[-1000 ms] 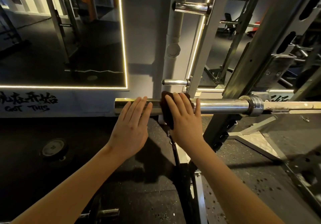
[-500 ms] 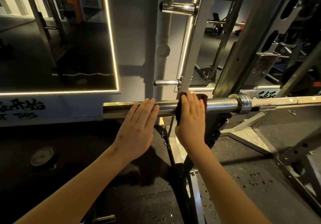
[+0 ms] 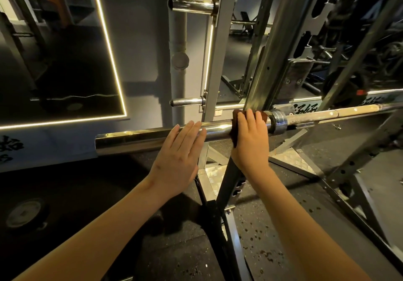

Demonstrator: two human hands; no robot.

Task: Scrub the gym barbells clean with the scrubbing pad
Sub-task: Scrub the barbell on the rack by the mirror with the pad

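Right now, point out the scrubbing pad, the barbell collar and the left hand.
scrubbing pad (image 3: 234,128), head view, left edge beside the hand.
barbell collar (image 3: 277,122), head view, shiny outer band.
left hand (image 3: 177,160), head view, back of hand.

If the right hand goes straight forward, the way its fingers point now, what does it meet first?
Probably the steel rack upright just beyond the barbell. The right hand holds the scrubbing pad over the bar, fingers toward that post; the gap is hard to judge.

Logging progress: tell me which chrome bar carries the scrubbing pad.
The long barbell sleeve, lowest of three; the scrubbing pad drapes it. The upper peg and lower peg are bare.
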